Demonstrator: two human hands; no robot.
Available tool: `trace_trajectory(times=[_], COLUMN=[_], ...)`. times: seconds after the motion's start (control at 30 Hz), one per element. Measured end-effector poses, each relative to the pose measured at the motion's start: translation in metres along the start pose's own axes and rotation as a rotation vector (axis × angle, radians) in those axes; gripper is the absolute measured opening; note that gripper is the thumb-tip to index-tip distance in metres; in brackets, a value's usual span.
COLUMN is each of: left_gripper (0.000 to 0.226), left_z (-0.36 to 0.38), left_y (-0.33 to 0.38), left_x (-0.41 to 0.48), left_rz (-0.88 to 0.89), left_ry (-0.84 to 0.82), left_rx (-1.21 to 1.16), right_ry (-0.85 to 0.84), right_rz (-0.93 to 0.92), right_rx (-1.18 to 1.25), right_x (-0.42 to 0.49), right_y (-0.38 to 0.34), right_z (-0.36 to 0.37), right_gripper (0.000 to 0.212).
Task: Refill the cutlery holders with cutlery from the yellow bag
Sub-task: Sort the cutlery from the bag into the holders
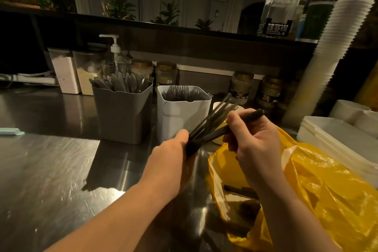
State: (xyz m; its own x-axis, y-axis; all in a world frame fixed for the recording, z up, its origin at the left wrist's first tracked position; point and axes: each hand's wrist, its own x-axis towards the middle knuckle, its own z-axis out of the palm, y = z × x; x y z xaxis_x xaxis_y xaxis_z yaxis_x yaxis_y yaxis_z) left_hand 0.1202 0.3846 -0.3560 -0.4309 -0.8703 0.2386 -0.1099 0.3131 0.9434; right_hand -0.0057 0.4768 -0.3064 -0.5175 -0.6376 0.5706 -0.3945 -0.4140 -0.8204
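Where the steel counter (pixel 51 170) catches the dim light, the yellow bag (pixel 327 200) lies open at its right, with dark pieces inside. Behind stand a grey holder (pixel 122 116) of knives and, just beside it, a white holder (pixel 180 114) of forks. In front, the left hand (pixel 169 153) grips a fanned bundle of dark cutlery (pixel 206 127), and the right hand (pixel 253 141) pinches one dark handle (pixel 251 114).

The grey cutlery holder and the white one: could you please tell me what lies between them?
Head view: nothing; the grey holder and white holder stand apart with only a narrow strip of steel counter between.
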Motion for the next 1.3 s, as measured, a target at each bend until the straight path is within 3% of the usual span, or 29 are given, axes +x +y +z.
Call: trace_trajectory(times=[0.07,0.13,0.2,0.27,0.5,0.6,0.83,0.97,1.03,1.1,1.13,1.2,1.3], left_gripper=[0.032,0.019,0.008,0.016,0.025,0.029,0.031,0.024,0.017,0.018,0.02,0.022,0.024], left_z=[-0.003,-0.008,-0.008,-0.006,-0.009,-0.016,-0.018,-0.021,-0.022,-0.023,-0.022,-0.022,-0.02], left_y=[-0.004,0.0,-0.003,-0.001,0.01,0.013,0.013,0.015,0.015,0.014,0.014,0.014,0.014], left_x=[0.004,0.003,0.004,0.004,-0.001,0.002,0.005,0.007,0.007,0.006,0.005,0.003,0.002], left_rz=[0.032,0.015,0.017,-0.054,-0.089,-0.079,-0.048,-0.051,-0.059,-0.063,-0.067,-0.073,-0.063], left_ry=[-0.067,-0.119,-0.145,-0.199,-0.278,-0.252,-0.051,-0.007,-0.003,-0.039,-0.065,-0.099,-0.094], left_rx=[0.003,0.025,-0.027,-0.208,-0.663,-0.795,-0.785,-0.739,-0.691,-0.661,-0.651,-0.618,-0.561], right_ry=[0.065,0.233,0.382,0.419,0.35,0.296,0.141,0.185,0.17,-0.025,-0.156,-0.369,-0.482], right_rz=[-0.046,-0.022,0.062,0.17,0.546,0.629,0.719,0.628,0.408,0.151,0.109,0.116,0.155], right_rx=[0.025,0.164,0.34,0.425,0.627,0.666,0.651,0.452,0.087,-0.267,-0.354,-0.437,-0.45], right_x=[-0.001,0.003,0.009,0.01,0.004,0.001,0.0,0.011,0.014,0.011,0.007,0.003,0.004], right_y=[-0.001,-0.006,-0.009,-0.007,0.01,0.018,0.019,0.017,0.012,0.01,0.01,0.012,0.009], right_z=[-0.001,-0.009,-0.018,-0.02,0.001,0.011,0.011,-0.004,-0.013,-0.014,-0.009,0.004,0.021], right_gripper=[0.012,0.009,0.024,0.037,0.057,0.046,0.04,0.029,0.027,0.014,0.013,0.019,0.015])
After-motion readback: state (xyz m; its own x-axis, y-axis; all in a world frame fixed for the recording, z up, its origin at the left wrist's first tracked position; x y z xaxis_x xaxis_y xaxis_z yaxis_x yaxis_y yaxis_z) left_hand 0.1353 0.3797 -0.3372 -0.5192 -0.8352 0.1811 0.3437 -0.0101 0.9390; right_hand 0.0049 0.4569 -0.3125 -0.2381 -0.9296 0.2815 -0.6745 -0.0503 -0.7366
